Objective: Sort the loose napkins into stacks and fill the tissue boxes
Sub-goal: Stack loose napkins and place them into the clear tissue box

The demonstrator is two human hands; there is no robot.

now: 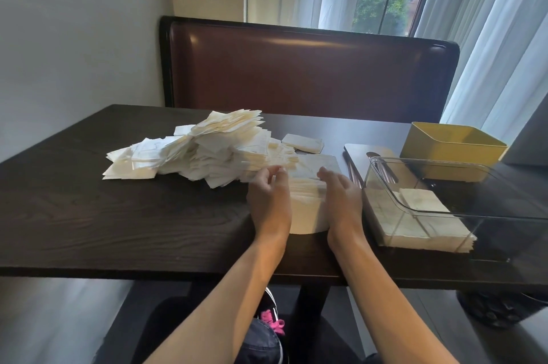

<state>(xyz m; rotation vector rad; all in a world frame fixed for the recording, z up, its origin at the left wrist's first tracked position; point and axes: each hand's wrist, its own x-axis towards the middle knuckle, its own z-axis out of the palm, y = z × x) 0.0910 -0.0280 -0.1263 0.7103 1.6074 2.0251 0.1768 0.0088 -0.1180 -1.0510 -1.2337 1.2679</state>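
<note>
A squared stack of white napkins (pixel 308 203) sits at the centre of the frame on the dark surface (pixel 118 215), pressed between both hands. The left hand (pixel 268 200) lies against its left side with fingers curled at the top edge; the right hand (pixel 341 197) lies flat against its right side, fingers straight. A loose napkin pile (pixel 201 150) spreads to the upper left, touching the stack. At right, a clear tissue box (pixel 444 200) holds napkins, with a yellow box (pixel 450 150) behind it.
</note>
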